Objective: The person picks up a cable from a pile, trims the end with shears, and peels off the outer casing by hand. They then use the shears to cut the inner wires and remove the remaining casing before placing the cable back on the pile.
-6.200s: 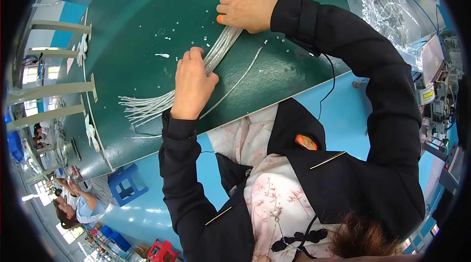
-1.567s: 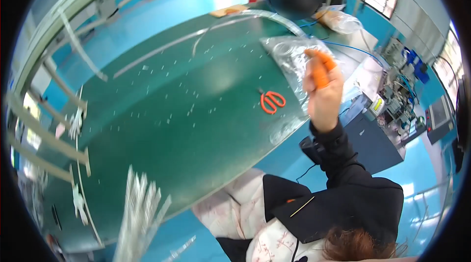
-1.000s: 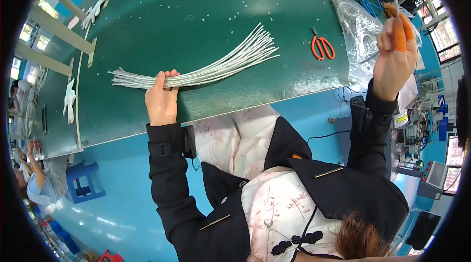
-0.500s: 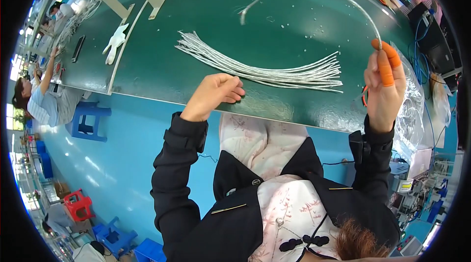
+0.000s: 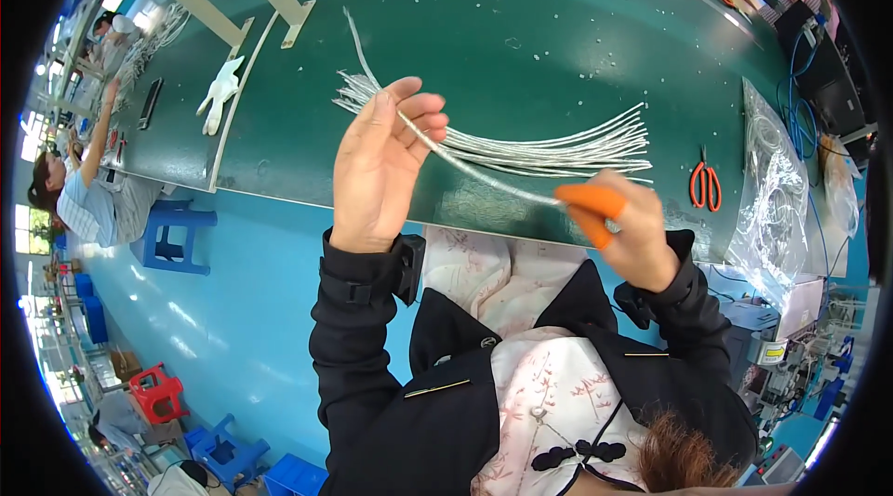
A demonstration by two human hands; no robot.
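Over the green table (image 5: 279, 145), your left hand (image 5: 376, 166) and right hand (image 5: 640, 228) touch one wire (image 5: 484, 178).
At three o'clock from your view's middle, your right hand, with orange finger covers (image 5: 593, 199), pinches the wire. At ten, your left hand has loosely bent fingers; the wire runs past its thumb, but you can't tell if it grips. One wire end sticks up at eleven. At two, a bunch of wires (image 5: 549, 152) lies on the table, partly behind your left hand. Red snips (image 5: 704, 167) and a clear bag (image 5: 772, 194) are at three, a white glove (image 5: 221, 94) at ten.
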